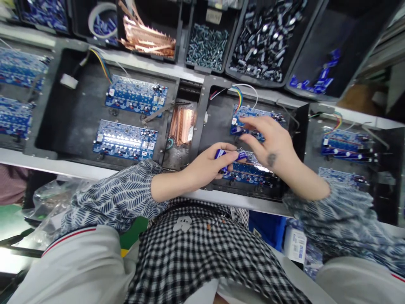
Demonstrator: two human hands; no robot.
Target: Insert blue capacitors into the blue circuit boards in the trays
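Blue cylindrical components (220, 158) are in my left hand (218, 162), whose fingers are wrapped around them; one lies under the thumb. My right hand (265, 137) hovers over the upper blue circuit board (236, 122), thumb and fingers apart, with nothing visible between them. Both hands are above a black tray (215, 131). The lower circuit board (247, 177) lies beneath them, with a shiny metal strip along it, partly hidden by my hands. Coloured wires (239, 95) rise from the upper board's left end.
Another black tray (69, 122) at the left holds two boards. Copper strips (182, 122) lie between the trays. Along the back stand bins of copper pieces (148, 38), screws (207, 46), black parts (265, 38) and blue components (319, 80). A further tray (387, 169) is at the right.
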